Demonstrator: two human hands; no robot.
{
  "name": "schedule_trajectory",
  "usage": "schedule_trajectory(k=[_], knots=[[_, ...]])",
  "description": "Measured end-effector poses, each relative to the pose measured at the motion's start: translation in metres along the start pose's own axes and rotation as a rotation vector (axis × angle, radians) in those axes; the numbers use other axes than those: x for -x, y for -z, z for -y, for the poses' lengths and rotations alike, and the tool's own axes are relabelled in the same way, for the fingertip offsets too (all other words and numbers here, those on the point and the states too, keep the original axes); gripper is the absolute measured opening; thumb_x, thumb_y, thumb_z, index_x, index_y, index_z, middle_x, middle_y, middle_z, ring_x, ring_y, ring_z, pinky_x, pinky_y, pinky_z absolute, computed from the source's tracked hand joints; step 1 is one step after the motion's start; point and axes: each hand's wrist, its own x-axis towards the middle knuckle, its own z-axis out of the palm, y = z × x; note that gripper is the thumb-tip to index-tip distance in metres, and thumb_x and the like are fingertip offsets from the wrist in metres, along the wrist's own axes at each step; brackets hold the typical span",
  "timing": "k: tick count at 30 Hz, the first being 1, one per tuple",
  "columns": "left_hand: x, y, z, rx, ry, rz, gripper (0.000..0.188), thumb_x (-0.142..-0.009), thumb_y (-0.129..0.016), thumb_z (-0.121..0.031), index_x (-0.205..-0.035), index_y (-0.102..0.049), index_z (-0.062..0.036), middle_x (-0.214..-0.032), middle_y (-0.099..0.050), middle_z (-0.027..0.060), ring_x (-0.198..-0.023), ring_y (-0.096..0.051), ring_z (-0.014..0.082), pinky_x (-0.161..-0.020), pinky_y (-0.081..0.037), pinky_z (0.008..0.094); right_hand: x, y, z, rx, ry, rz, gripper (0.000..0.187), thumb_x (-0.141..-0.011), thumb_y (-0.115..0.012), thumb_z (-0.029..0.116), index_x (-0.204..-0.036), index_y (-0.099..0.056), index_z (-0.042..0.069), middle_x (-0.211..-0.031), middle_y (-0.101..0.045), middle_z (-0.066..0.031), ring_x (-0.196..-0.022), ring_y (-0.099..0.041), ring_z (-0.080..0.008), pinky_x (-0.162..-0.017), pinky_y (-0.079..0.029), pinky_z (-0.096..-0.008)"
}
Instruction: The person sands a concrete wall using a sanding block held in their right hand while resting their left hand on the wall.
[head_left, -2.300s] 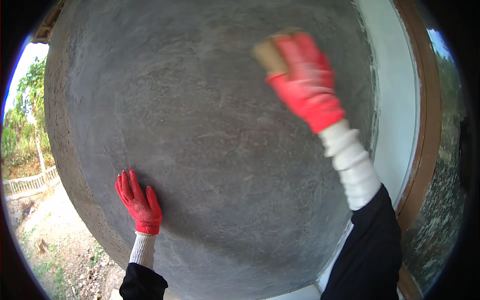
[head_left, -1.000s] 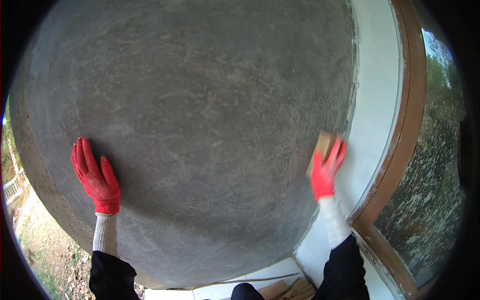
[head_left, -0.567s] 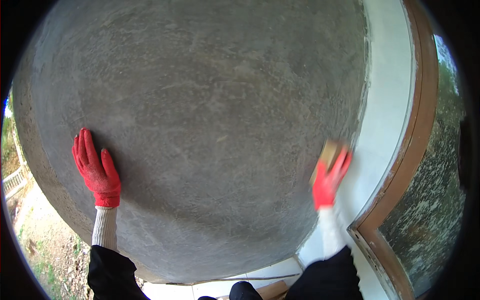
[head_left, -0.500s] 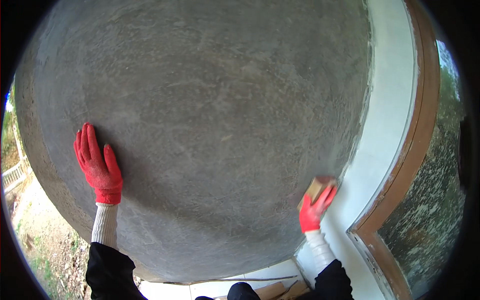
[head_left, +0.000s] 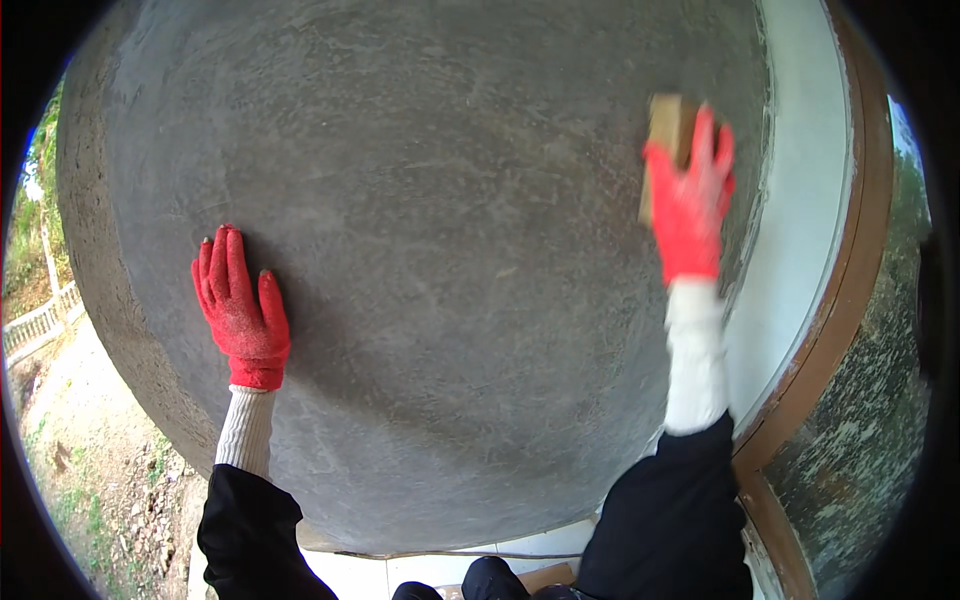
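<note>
A grey cement-plastered wall [head_left: 450,270] with faint streaks and scuffs fills most of the view. My left hand [head_left: 243,310], in a red glove with a ribbed pale cuff, lies flat against its left side, fingers stretched upward and thumb apart. Up at the wall's right side, my right hand [head_left: 693,205], also red-gloved and slightly blurred, grips a tan rectangular block [head_left: 668,125]. The block's face rests toward the plaster. Part of it is hidden behind the fingers, and its exact material cannot be made out.
A white-painted strip [head_left: 800,220] and a brown frame [head_left: 868,240] border the wall on the right, beside a speckled dark pane [head_left: 850,480]. White floor tiles [head_left: 350,575] lie below. Outside at left are stony ground [head_left: 120,470] and a pale railing [head_left: 40,325].
My right hand has swept upward along the wall's right side with the block. The left hand stays flat on the plaster, while the whole view has shifted a little.
</note>
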Motion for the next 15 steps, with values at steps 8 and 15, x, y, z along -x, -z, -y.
schedule_trajectory(k=[8,15], knots=[[0.000,0.000,-0.002,0.038,0.053,0.008,0.062,-0.093,-0.059,-0.021,-0.151,-0.046,-0.0022,-0.156,-0.047,0.0154,-0.147,-0.037,0.0394,-0.124,-0.022,0.0542,0.280,0.072,0.024,-0.032,0.346,0.320,0.081,-0.074,-0.084,0.038,-0.141,-0.052,0.008,-0.155,-0.029,-0.0308,-0.131,-0.037,-0.0579,-0.104,-0.038,-0.0680],[0.000,-0.001,-0.002,0.043,0.037,-0.009,0.060,-0.092,-0.059,-0.019,-0.149,-0.049,-0.0017,-0.154,-0.049,0.0153,-0.146,-0.038,0.0399,-0.124,-0.023,0.0549,0.009,-0.019,0.062,-0.026,0.171,0.065,0.080,-0.080,-0.080,0.039,-0.151,-0.051,0.016,-0.158,-0.036,-0.0202,-0.130,-0.045,-0.0486,-0.107,-0.044,-0.0551]])
